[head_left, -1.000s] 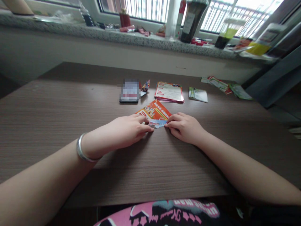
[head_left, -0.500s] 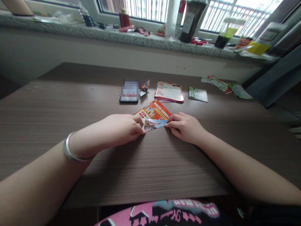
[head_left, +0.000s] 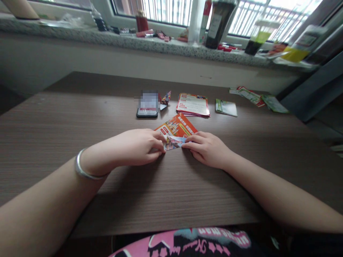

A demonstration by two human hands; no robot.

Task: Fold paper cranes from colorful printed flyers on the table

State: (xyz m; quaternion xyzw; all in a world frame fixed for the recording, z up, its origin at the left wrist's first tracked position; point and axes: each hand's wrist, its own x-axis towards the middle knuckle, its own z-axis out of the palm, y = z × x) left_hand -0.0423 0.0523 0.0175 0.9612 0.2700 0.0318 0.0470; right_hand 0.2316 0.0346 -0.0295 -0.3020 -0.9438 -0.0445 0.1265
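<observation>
A printed orange leaflet (head_left: 180,125) lies on the table in front of me, its near corner folded over so a strip with a blue picture (head_left: 173,142) shows on top. My left hand (head_left: 146,146) is closed on the left end of the fold, thumb and fingers pinching the paper there. From the right, my right hand (head_left: 207,147) presses its fingertips together on the folded strip and covers its right end. A silver bangle (head_left: 83,168) is on my left wrist.
Beyond the leaflet are a phone (head_left: 147,112), a small folded paper piece (head_left: 166,99), a stack of printed sheets (head_left: 193,104) and a small stack of papers (head_left: 226,107). More leaflets (head_left: 252,96) lie far right. Bottles and clutter line the stone windowsill (head_left: 160,44).
My right hand's fingertips have slid left along the folded edge, toward my left hand. My left hand stays at the left end of the fold.
</observation>
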